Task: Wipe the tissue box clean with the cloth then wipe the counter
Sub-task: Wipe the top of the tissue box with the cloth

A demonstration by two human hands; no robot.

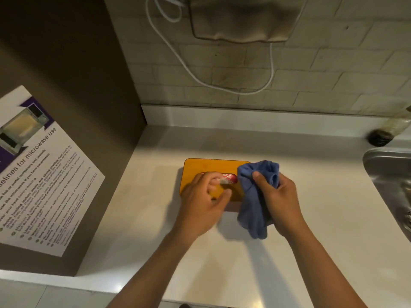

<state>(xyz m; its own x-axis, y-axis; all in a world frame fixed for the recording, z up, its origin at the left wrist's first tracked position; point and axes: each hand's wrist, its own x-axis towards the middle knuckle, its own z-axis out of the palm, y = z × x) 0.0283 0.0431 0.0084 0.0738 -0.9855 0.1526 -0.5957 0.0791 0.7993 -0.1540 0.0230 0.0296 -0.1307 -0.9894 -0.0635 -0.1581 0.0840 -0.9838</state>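
Note:
An orange tissue box (210, 167) with a wood-look top lies flat in the middle of the white counter (311, 218). A red-and-white tissue pack shows through its slot. My left hand (203, 202) lies on the box's top, its fingertips pinching the tissue at the slot. My right hand (279, 197) grips a bunched blue cloth (252, 207) at the box's right end. The cloth hangs over that end and reaches down to the counter.
A steel sink (391, 174) sits at the right edge. A dark-capped bottle (387, 132) lies behind it by the tiled wall. A brown panel with a microwave-use poster (37, 174) bounds the left. A white cable (189, 72) and a beige cloth (242, 21) hang above.

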